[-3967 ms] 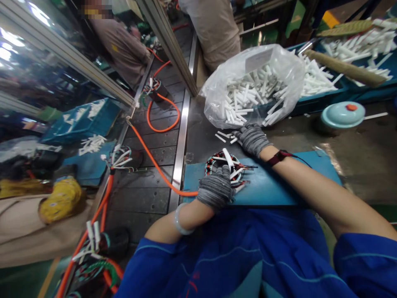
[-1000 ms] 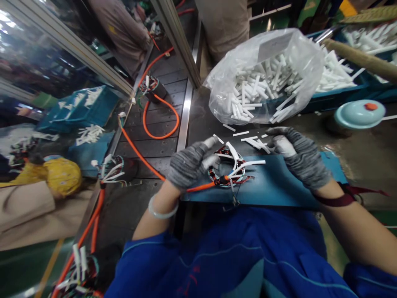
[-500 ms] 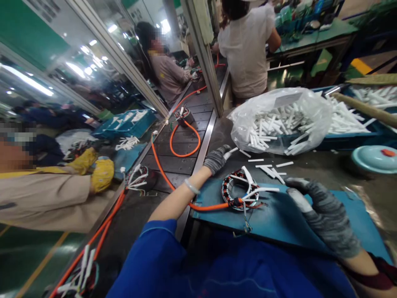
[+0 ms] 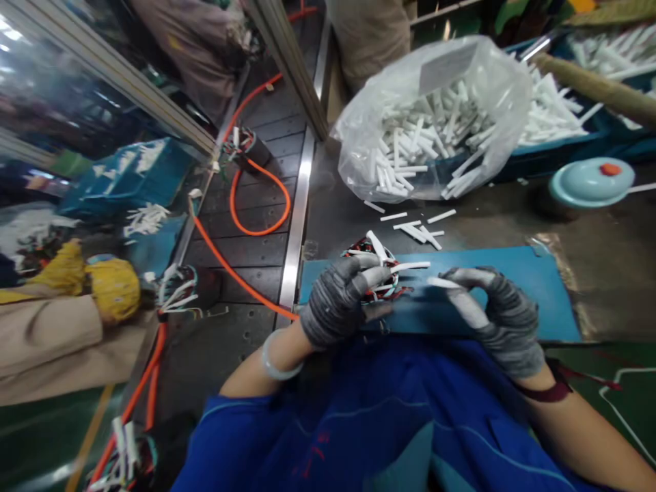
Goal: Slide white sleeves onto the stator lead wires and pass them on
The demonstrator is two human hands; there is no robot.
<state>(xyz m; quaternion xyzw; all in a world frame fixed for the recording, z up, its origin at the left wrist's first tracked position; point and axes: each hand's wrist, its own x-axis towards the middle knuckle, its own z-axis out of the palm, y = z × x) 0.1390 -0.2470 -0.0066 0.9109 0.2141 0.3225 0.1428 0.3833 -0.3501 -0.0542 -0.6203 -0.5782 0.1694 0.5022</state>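
Note:
A ring-shaped motor stator [image 4: 366,247] with dark and red windings and white-sleeved leads lies on a blue mat [image 4: 533,294]. My left hand [image 4: 335,301], in a grey knitted glove with pale fingertips, is closed on the stator's near left side and covers much of it. One white-sleeved lead [image 4: 410,266] sticks out to the right past its fingers. To the right, my right hand [image 4: 499,318], gloved the same way, pinches a short white sleeve tube [image 4: 441,282] between thumb and forefinger. The tube points left at the stator, apart from it.
Loose white tubes [image 4: 417,230] lie beyond the mat. Behind them are a clear bag of tubes [image 4: 353,154], a blue bin [image 4: 568,147] and a lidded light-blue bowl [image 4: 589,183]. Left runs a conveyor [image 4: 251,270] with stators and orange cables; a co-worker's yellow gloves [image 4: 115,287] are across it.
My left hand has come back from the loose tubes onto the stator. My right hand has moved left towards it, now with a white tube in its fingers. The view has tilted down.

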